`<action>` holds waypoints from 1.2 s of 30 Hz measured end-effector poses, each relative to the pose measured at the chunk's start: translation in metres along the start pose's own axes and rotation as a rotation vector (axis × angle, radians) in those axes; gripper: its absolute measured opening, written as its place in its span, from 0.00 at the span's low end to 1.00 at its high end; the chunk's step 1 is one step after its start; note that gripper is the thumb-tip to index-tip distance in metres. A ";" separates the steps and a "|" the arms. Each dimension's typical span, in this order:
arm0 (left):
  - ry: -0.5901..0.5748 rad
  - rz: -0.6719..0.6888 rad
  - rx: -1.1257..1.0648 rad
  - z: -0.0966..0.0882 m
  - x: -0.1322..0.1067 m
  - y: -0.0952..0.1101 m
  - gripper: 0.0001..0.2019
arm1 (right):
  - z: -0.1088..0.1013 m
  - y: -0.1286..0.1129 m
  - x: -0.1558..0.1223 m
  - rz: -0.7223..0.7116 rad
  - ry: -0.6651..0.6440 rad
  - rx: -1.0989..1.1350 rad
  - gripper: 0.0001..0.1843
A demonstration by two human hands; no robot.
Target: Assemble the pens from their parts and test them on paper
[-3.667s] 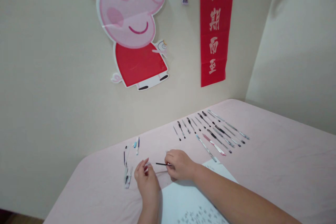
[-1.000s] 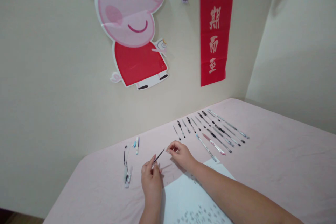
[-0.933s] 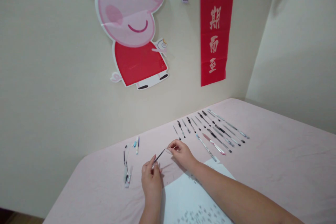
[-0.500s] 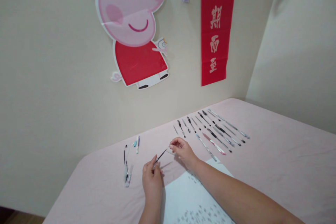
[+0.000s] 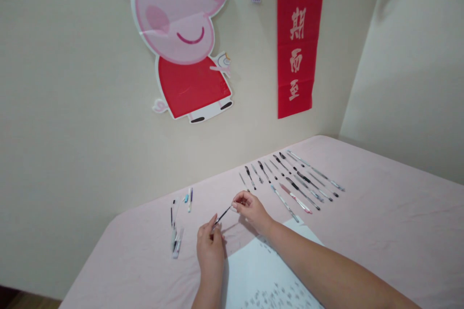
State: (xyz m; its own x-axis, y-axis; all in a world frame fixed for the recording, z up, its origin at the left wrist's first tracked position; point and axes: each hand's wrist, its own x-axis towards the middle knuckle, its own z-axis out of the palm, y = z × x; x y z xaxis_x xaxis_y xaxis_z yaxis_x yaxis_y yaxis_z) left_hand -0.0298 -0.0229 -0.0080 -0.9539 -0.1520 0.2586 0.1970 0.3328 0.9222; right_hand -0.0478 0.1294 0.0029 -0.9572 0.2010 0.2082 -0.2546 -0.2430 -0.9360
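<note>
My left hand (image 5: 211,241) is closed around the lower end of a thin dark pen refill (image 5: 224,214), which slants up to the right. At the refill's upper end, my right hand (image 5: 251,210) pinches a small pale pen part (image 5: 234,208), mostly hidden by the fingers. Whether the part touches the refill or surrounds its tip, I cannot tell. Both hands are just above the pink cloth, with my right forearm crossing over a sheet of white paper (image 5: 250,270) that bears dark marks.
Several pens (image 5: 302,193) and refills lie in slanting rows at the back right. Loose pen parts (image 5: 176,241) and a blue cap (image 5: 186,198) lie on the left. The pink-covered table (image 5: 137,251) meets the wall behind, where a cartoon pig cutout (image 5: 194,87) and red banner (image 5: 295,67) hang.
My right hand has shifted slightly left and down, bringing its fingertips to the refill's upper end. The pale part beneath those fingers shows less now. My left hand stays nearly still.
</note>
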 end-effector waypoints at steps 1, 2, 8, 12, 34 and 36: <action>0.002 0.002 0.001 0.000 0.000 0.000 0.21 | 0.000 0.000 0.000 -0.007 -0.009 -0.014 0.06; 0.002 0.006 0.006 0.000 0.000 0.000 0.21 | 0.000 0.001 0.000 -0.014 -0.018 -0.030 0.06; -0.010 0.094 0.086 0.000 0.003 -0.006 0.19 | 0.000 0.008 0.000 -0.061 -0.058 -0.150 0.04; -0.027 0.119 0.105 0.001 0.005 -0.011 0.20 | 0.000 0.010 0.000 -0.072 -0.077 -0.198 0.03; -0.035 -0.062 -0.026 0.003 0.002 -0.011 0.24 | -0.016 0.005 0.001 -0.270 -0.107 -0.927 0.13; -0.017 -0.045 -0.015 0.002 0.003 -0.009 0.23 | -0.018 0.004 -0.001 -0.240 -0.141 -1.121 0.12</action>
State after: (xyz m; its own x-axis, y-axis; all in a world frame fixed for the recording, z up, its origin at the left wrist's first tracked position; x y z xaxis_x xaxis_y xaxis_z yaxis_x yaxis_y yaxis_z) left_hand -0.0344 -0.0244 -0.0164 -0.9655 -0.1511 0.2120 0.1570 0.3116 0.9371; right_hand -0.0458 0.1449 -0.0062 -0.9256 0.0035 0.3785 -0.2343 0.7801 -0.5801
